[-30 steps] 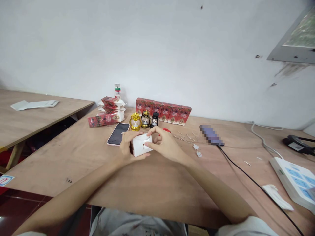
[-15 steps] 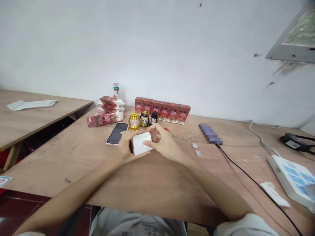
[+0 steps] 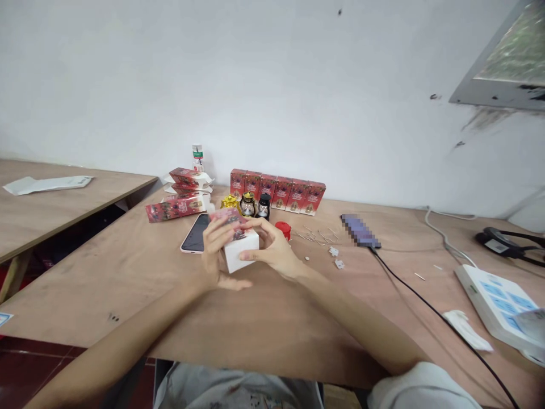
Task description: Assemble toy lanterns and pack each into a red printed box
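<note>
The box is between the two hands above the table, its white end turned toward the wearer and its long axis seeming to run away toward the lanterns. The right hand pinches that near end, thumb on the white face, fingers over the top edge. The left hand lies against the left side, blurred, fingers bent across the red print; whether it grips firmly cannot be told. Both hands are equally near.
</note>
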`<state>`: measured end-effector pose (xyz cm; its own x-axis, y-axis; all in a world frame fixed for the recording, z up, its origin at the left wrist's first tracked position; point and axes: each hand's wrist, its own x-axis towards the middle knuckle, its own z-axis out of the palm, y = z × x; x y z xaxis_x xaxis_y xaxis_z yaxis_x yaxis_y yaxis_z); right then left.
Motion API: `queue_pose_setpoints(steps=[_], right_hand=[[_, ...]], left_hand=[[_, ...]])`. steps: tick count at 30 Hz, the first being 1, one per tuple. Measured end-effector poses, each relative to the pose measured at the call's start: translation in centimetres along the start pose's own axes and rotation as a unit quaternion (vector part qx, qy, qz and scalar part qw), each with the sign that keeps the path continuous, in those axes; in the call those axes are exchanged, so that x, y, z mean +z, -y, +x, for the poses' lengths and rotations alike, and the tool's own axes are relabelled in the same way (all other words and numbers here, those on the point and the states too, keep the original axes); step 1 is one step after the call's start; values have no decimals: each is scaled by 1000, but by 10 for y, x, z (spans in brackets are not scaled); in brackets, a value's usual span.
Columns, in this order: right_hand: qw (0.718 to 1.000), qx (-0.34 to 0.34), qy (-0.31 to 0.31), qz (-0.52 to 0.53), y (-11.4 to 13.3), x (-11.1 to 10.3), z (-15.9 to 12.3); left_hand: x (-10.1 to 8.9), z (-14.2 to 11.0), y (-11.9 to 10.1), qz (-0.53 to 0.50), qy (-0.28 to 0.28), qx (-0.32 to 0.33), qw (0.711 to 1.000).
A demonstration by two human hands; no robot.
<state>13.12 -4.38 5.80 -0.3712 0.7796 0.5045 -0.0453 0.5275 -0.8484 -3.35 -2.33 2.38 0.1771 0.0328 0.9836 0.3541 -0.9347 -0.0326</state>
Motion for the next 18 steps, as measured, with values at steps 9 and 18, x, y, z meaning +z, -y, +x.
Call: queue_pose_setpoints(steps=[9,18], right_hand=[[780,-255,129,-557,-1,1,-8],[803,-51,103,-585,23,-55,6]], left_hand=[[-1,12,4,-194,4,-344,919],[-7,0,22,-95,78,-392,912]])
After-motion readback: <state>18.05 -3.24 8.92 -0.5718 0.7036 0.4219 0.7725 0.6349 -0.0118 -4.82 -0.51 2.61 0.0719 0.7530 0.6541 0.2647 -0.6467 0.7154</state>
